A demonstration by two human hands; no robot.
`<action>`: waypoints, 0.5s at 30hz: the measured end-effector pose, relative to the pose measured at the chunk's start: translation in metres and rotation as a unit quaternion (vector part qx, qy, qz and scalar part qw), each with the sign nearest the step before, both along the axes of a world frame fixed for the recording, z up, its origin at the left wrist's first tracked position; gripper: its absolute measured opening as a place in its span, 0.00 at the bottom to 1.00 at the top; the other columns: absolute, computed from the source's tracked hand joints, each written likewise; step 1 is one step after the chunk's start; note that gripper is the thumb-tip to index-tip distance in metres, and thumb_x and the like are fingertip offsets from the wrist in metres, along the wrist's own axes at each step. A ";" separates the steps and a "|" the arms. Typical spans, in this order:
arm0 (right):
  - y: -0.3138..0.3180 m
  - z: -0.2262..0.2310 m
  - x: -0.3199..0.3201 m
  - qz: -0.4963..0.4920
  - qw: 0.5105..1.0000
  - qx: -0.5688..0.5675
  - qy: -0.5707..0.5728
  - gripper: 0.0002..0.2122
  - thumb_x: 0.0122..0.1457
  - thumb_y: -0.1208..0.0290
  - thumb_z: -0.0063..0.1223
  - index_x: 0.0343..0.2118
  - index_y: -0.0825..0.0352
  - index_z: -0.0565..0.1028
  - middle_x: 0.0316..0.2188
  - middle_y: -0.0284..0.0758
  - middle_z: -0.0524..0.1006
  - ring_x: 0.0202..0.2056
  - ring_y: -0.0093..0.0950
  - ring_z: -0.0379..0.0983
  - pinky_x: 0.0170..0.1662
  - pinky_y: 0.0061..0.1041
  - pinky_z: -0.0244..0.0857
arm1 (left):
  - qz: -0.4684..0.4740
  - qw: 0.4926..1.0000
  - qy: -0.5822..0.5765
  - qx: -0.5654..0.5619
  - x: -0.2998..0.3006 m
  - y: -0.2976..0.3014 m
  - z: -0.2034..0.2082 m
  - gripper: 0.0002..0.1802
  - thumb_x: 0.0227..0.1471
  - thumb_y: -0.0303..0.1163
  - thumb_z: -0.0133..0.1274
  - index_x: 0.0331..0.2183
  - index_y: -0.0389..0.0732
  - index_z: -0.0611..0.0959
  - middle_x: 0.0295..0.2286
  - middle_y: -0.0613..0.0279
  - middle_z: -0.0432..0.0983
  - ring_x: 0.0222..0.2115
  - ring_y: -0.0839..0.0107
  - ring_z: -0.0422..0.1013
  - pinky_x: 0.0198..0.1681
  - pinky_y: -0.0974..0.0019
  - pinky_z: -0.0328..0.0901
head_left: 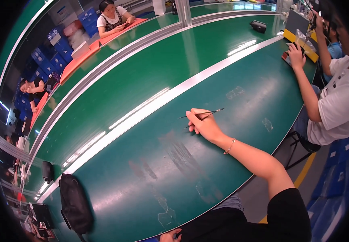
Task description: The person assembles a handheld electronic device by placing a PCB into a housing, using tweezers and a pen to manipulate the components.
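Observation:
My right hand (206, 126) is above the middle of the dark green table, with its fingers closed round a pair of thin black tweezers (214, 111). The tweezers' two points stick out to the left of the fingers and stand apart, with nothing between them. A thin bracelet circles my right wrist. At the lower edge, close to my body, my left hand (168, 236) shows only in part. Its fingers are curled by a small dark thing (177, 234) too cut off to name.
A black pouch (74, 203) lies at the table's left end. Behind a pale metal strip runs a green conveyor belt (142, 92), with dark cylindrical objects (258, 26) at both ends. On the right, a co-worker (336, 97) reaches toward a yellow-and-grey box (299, 36). Worn tape marks spot the table.

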State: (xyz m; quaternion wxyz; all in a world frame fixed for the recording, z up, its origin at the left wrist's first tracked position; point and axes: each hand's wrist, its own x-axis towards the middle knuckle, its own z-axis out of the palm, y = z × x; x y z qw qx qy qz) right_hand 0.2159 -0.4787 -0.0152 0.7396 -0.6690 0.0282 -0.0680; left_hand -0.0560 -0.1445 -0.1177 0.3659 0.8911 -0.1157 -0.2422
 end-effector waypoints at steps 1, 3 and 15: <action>0.000 -0.001 0.000 -0.001 1.000 0.000 0.001 0.16 0.55 0.67 0.42 0.12 0.64 0.60 0.13 0.29 0.66 0.13 0.14 0.62 0.14 0.12 0.51 | 0.011 0.998 0.065 0.016 0.000 0.001 0.000 0.11 0.37 0.27 0.51 0.30 0.40 0.77 0.21 0.51 0.72 0.21 0.60 0.70 0.26 0.66 0.64; -0.001 -0.004 0.001 -0.003 1.000 0.020 -0.008 0.15 0.54 0.66 0.43 0.12 0.65 0.61 0.13 0.28 0.66 0.14 0.14 0.63 0.13 0.13 0.51 | 0.022 0.991 0.130 0.031 0.002 0.003 0.002 0.11 0.37 0.27 0.51 0.30 0.40 0.77 0.20 0.51 0.71 0.21 0.61 0.69 0.26 0.66 0.64; -0.003 -0.003 0.004 -0.003 1.000 0.022 -0.006 0.16 0.54 0.67 0.42 0.12 0.65 0.61 0.13 0.28 0.66 0.14 0.13 0.63 0.13 0.13 0.51 | 0.069 0.887 0.404 -0.214 0.016 0.018 0.008 0.13 0.41 0.22 0.46 0.34 0.36 0.74 0.28 0.68 0.69 0.23 0.79 0.63 0.28 0.75 0.60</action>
